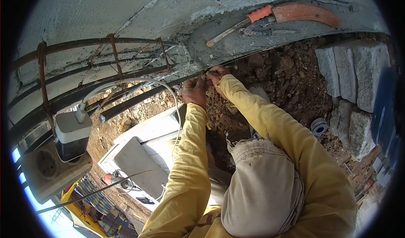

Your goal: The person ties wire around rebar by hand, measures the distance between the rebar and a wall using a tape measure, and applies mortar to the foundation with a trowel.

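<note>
My left hand [195, 91] and my right hand [218, 78] meet at the foot of the concrete wall, fingers pinched close together. What they pinch is too small and covered to make out. Right by them is the upper end of a long dark metal bar [147, 96], which slants down to the left. A thin taut line [270, 47] runs from near my fingers to the right along the ledge. Both arms wear yellow sleeves [185, 162]. Between them a beige cloth cap [263, 187] with a frayed edge blocks part of the view.
On the ledge lie an orange-handled tool with a curved blade [306, 14] and pliers [249, 30]. Rusty rebar [114, 54] runs along the left wall. A white charger [74, 128] with a looping cable sits in a socket. A spool [319, 127] and stone blocks [367, 73] are right.
</note>
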